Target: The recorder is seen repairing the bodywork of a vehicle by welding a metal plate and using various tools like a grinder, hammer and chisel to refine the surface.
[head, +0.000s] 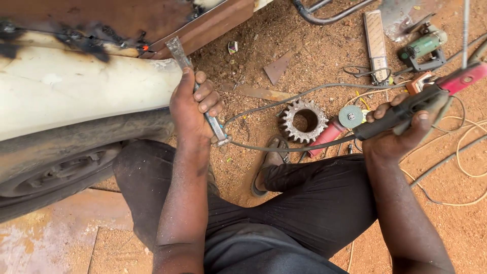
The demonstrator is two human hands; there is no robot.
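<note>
My left hand [193, 104] grips a flat metal bar [178, 52] with a cable clamped to its lower end, and holds its tip up against a burnt seam [91, 43] on a white car body panel [76, 86]. A small orange glow shows at the seam near the bar's tip. My right hand [395, 137] holds a black and red welding electrode holder [426, 99] out to the right, above the dirt. A thin rod [465, 30] rises from the holder's red jaw.
A car tyre [56, 167] sits under the panel at left. On the sandy ground lie a rusty gear [303, 121], a red angle grinder [337, 127], a green angle grinder [423, 46], metal scraps and several cables. My legs in dark trousers fill the lower middle.
</note>
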